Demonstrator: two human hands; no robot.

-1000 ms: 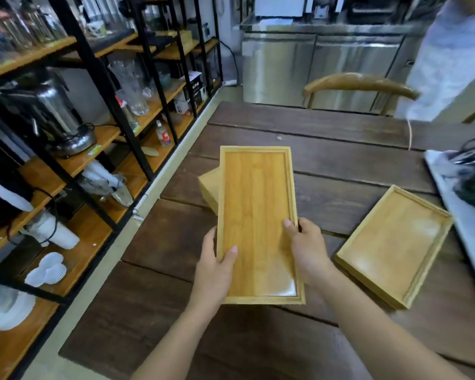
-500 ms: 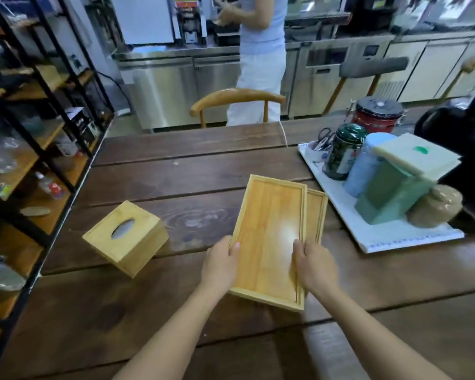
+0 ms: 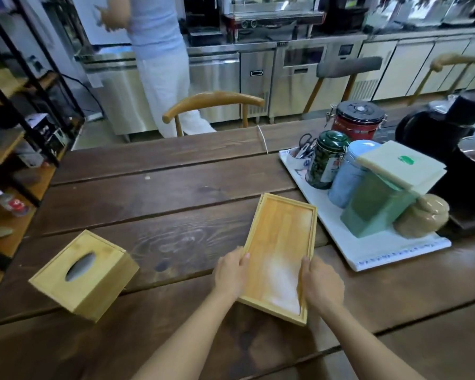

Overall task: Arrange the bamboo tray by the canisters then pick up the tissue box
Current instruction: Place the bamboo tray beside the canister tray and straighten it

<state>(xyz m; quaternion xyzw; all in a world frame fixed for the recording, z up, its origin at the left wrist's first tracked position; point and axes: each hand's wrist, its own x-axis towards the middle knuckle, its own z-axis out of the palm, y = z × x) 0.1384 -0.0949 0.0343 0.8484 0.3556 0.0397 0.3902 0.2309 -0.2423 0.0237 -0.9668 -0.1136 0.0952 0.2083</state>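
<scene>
A long bamboo tray (image 3: pixel 281 242) lies on the dark wooden table, just left of the white board (image 3: pixel 368 250) that carries the canisters. My left hand (image 3: pixel 231 270) grips its left rim near the front, and my right hand (image 3: pixel 322 283) grips its right rim. A second tray seen earlier is hidden under it. The canisters stand on the board: a dark green tin (image 3: pixel 327 160), a light blue one (image 3: pixel 348 174), a red jar with a black lid (image 3: pixel 358 119) and a square green box (image 3: pixel 379 207). The bamboo tissue box (image 3: pixel 84 274) sits at the table's left, tilted.
A beige lidded pot (image 3: pixel 420 215) and black appliances (image 3: pixel 450 149) crowd the right side. A wooden chair (image 3: pixel 214 101) stands behind the table, with a person (image 3: pixel 162 50) at the steel counter. Black shelving (image 3: pixel 19 127) lines the left.
The view swung right from the shelving to the canisters. Both hands carried the long tray rightward and set it over the second tray, which no longer shows.
</scene>
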